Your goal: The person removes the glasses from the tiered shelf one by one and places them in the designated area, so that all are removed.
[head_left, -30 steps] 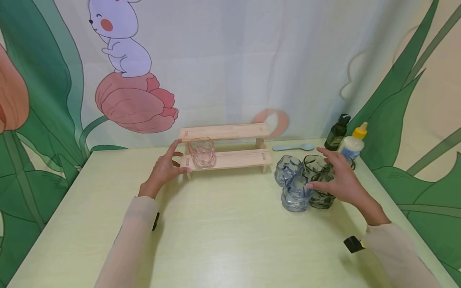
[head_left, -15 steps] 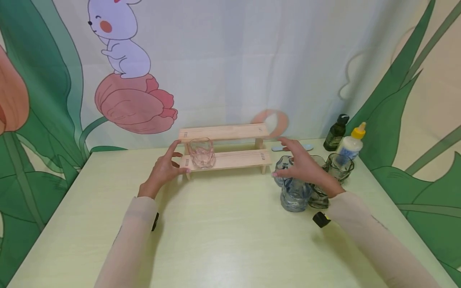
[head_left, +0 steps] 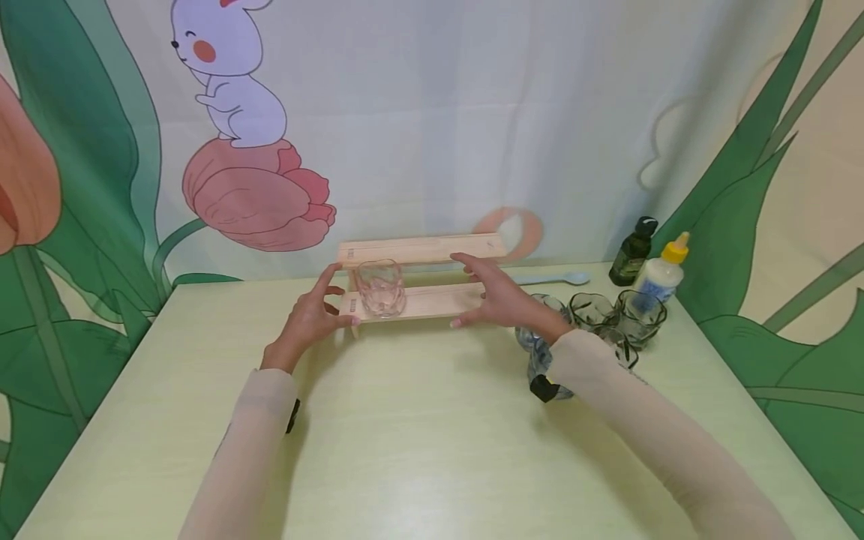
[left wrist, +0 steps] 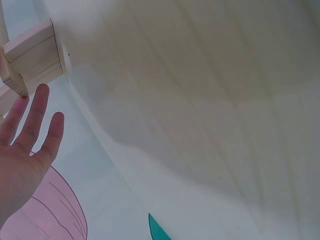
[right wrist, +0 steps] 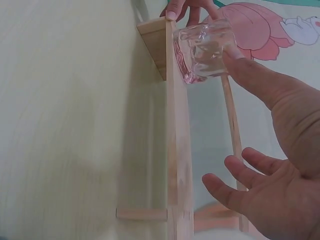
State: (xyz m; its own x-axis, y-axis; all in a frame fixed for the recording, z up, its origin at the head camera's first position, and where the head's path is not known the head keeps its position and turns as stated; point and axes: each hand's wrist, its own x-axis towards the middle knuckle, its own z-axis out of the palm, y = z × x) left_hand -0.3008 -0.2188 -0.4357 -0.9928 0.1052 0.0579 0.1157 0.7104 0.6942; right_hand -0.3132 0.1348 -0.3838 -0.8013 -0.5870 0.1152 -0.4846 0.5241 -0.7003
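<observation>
A two-step wooden stand (head_left: 442, 301) is at the back of the table. On the left part of its lower step rests a pink-tinted clear glass (head_left: 381, 289). My left hand (head_left: 307, 319) is at the stand's left end, thumb and index finger spread, fingertips touching the wood; the left wrist view shows its other fingers straight. My right hand (head_left: 502, 296) hovers by the right half of the stand with fingers apart, holding nothing. In the right wrist view its thumb overlaps the pink glass (right wrist: 205, 52); contact cannot be told.
Blue glasses (head_left: 538, 356) and grey glasses (head_left: 641, 319) cluster at the right, partly behind my right forearm. A light blue spoon (head_left: 574, 278), a dark bottle (head_left: 633, 251) and a yellow-capped white bottle (head_left: 660, 276) are behind them. A printed curtain (head_left: 418, 135) hangs behind the table.
My right hand has moved left from above the grey and blue glasses to the right half of the stand. My left hand and the pink glass have stayed in place.
</observation>
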